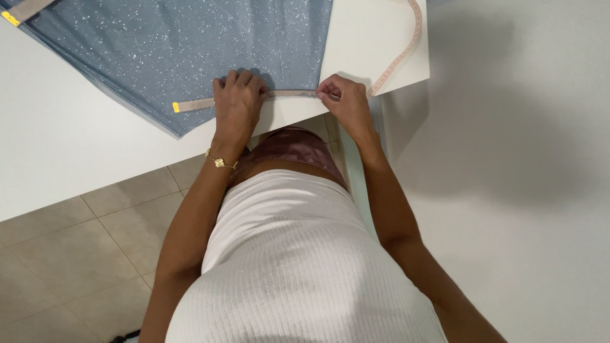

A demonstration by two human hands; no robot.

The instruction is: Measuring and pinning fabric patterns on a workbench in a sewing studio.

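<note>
Bright, even light; sharp focus, soft shadows.

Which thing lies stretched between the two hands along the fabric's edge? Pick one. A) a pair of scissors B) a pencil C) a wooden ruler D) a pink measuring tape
D: the left hand presses and the right hand pinches a pink measuring tape on the glittery blue fabric.
</note>
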